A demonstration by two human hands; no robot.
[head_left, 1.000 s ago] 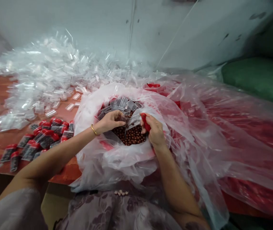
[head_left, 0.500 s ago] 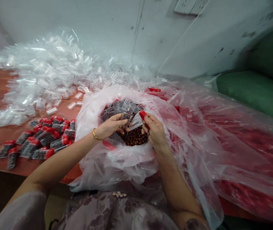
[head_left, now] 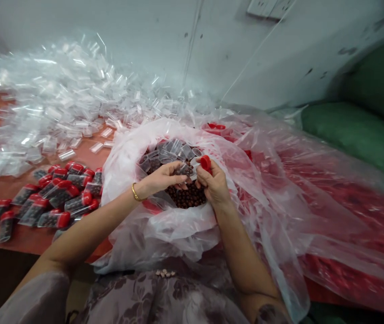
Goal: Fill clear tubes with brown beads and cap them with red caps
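My left hand [head_left: 165, 178] is closed around a clear plastic container [head_left: 183, 169] with dark balls inside. Between the thumb and fingers of my right hand [head_left: 215, 182] is a red cap [head_left: 206, 163], its round opening showing. The two hands are close together, with the cap apart from the container. Below them lies a white plastic bag [head_left: 124, 157], spread open, holding loose brown balls [head_left: 188, 197]. Several clear containers [head_left: 168, 150] rest on the balls just beyond my hands.
Filled, red-capped containers [head_left: 62, 193] lie on the reddish table [head_left: 20, 247] at left. A large heap of clear containers [head_left: 60, 90] spreads along the wall. Plastic bags with red contents [head_left: 330, 207] cover the right side. A green sack [head_left: 350, 130] lies behind them.
My right hand has turned the red cap so its opening shows. My left hand has shifted slightly right with the container, closer to the cap. The view has moved slightly.
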